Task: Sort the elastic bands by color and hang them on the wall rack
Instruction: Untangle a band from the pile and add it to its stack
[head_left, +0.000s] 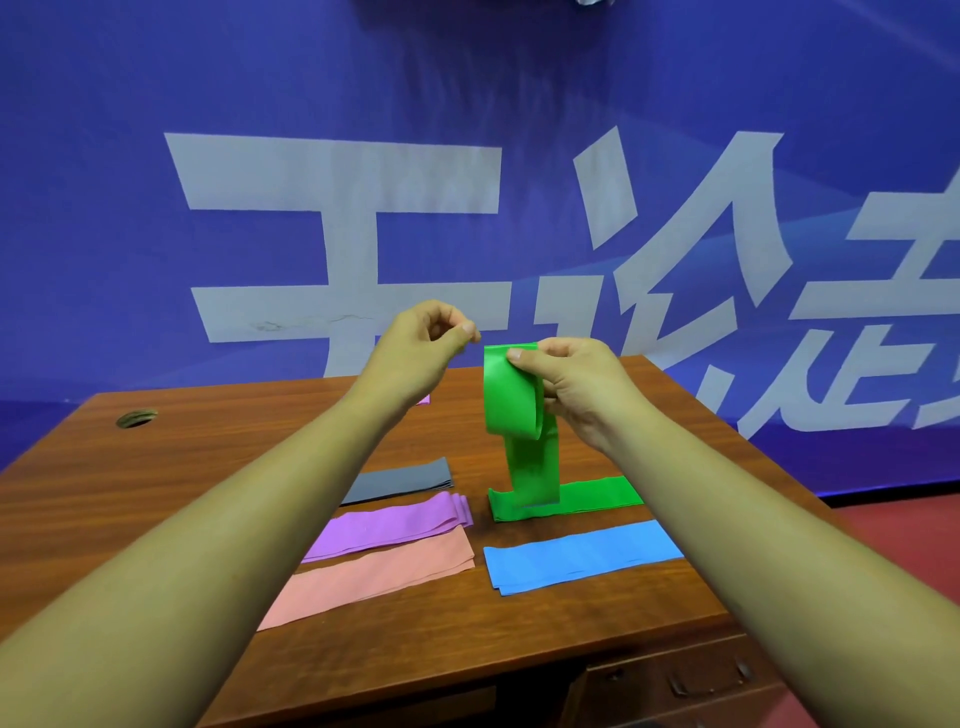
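- The wide green elastic band (514, 410) is gripped at its upper end by the right hand (571, 384). The thumb is pressed on the band's front face and the fingers are curled behind it.
- From that grip the green band is looped over and hung down. Its lower part is laid folded flat on the brown wooden surface (208, 467).
- The left hand (415, 353) is held just left of the green band's top edge. Its fingers are curled, the thumb tip is set against the forefinger, and nothing is seen between them.
- A folded light-blue elastic band (576, 556) is laid just in front of the green band.
- A folded purple elastic band (389, 525) is laid to the left of the green band, with a salmon-pink elastic band (374, 577) in front of it and a grey elastic band (400, 480) behind it.
- Behind the green band, a blue wall banner (311, 93) with large white characters is seen.
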